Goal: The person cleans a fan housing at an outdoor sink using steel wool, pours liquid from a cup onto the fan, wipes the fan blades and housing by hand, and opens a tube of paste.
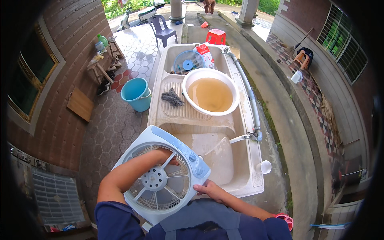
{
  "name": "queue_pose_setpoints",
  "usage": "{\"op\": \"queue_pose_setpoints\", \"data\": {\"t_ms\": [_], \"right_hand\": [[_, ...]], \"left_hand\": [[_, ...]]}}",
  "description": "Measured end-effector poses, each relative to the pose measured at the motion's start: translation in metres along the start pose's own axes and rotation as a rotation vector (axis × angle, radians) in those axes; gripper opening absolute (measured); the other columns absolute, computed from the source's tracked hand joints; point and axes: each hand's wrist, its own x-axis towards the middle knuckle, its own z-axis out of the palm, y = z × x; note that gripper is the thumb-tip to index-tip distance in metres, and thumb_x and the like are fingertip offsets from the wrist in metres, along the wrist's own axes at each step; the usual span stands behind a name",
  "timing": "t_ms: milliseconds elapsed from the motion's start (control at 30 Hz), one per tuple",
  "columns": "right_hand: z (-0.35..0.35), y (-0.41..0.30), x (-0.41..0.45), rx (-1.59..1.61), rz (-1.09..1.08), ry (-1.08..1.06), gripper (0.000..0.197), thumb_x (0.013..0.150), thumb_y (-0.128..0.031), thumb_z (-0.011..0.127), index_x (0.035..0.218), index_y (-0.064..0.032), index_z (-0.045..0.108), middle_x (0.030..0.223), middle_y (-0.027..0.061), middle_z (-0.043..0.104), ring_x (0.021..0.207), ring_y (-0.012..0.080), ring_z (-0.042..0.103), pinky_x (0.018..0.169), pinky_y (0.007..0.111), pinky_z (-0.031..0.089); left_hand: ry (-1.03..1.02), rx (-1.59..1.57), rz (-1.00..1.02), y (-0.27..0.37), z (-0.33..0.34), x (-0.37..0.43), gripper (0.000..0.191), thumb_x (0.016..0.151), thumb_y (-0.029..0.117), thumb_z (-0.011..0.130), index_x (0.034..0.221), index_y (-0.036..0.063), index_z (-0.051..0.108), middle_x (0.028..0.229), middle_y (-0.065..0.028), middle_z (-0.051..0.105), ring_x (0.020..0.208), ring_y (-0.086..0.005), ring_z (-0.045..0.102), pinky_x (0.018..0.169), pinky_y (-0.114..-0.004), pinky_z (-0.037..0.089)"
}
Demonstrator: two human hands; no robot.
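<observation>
A box fan housing (169, 136) in white and pale blue, with two knobs and a spoked hub, is tilted against the near end of the stone sink (214, 163). My left hand (168, 156) reaches through the round opening, its fingers partly hidden by a spoke. My right hand (211, 190) grips the housing's right edge, thumb on the front face. Beyond the fan, a white basin (211, 113) of brownish water rests on the sink's right side. A dark grey scrubbing cloth (172, 98) lies on the ribbed washboard (192, 113).
A round blue fan grille (188, 64) and a red-and-white packet (205, 54) occupy the far basin. A tap (247, 136) juts in from the right, near a white cup (265, 167). Left stands a turquoise bucket (136, 99); beyond are a red stool (216, 36) and grey chair (163, 30).
</observation>
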Motion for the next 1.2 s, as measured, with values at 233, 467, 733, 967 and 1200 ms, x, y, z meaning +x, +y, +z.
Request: {"op": "queue_pose_setpoints", "data": {"t_ms": [233,467,733,967,1200], "right_hand": [[0.004,0.009,-0.003,-0.014,0.036,-0.002,0.072,0.075,-0.05,0.068,0.121,0.0017,0.046,0.108,0.0099,0.057,0.095,0.0169,0.054,0.079,0.029,0.046],[0.004,-0.012,0.0,-0.019,0.011,0.072,0.064,0.077,-0.044,0.069,0.114,0.0038,0.049,0.1,0.0089,0.058,0.087,0.0155,0.054,0.077,0.028,0.044],[0.003,-0.008,0.003,-0.013,0.023,0.124,0.063,0.075,-0.045,0.07,0.11,0.0042,0.051,0.096,0.0086,0.059,0.086,0.0147,0.053,0.08,0.028,0.044],[0.006,-0.007,-0.002,-0.004,0.013,0.12,0.063,0.075,-0.043,0.071,0.11,0.0046,0.051,0.096,0.0084,0.059,0.086,0.0136,0.053,0.08,0.027,0.043],[0.005,-0.009,-0.001,0.026,0.028,0.113,0.062,0.075,-0.041,0.072,0.111,0.0045,0.05,0.097,0.0072,0.059,0.086,0.0124,0.052,0.08,0.027,0.043]], "left_hand": [[-0.257,0.183,0.131,0.021,-0.016,-0.021,0.061,0.069,0.065,0.06,0.076,0.0044,0.065,0.076,-0.0167,0.062,0.074,-0.0326,0.06,0.073,-0.041,0.045],[0.001,0.197,-0.049,0.027,-0.022,-0.019,0.05,0.074,0.053,0.063,0.095,0.0086,0.068,0.096,-0.0173,0.065,0.093,-0.0327,0.06,0.085,-0.039,0.044],[-0.168,0.024,-0.084,0.006,-0.028,-0.014,0.038,0.081,0.035,0.063,0.106,0.005,0.064,0.097,-0.0156,0.064,0.089,-0.0267,0.062,0.076,-0.038,0.048],[-0.267,0.102,0.047,0.004,-0.031,-0.026,0.033,0.077,0.016,0.066,0.109,0.0104,0.061,0.087,-0.0118,0.066,0.071,-0.0207,0.064,0.06,-0.034,0.05],[-0.271,-0.178,-0.347,0.036,-0.055,-0.045,0.023,0.078,0.017,0.065,0.099,0.0098,0.066,0.075,-0.0095,0.066,0.061,-0.018,0.064,0.057,-0.03,0.05]]}}
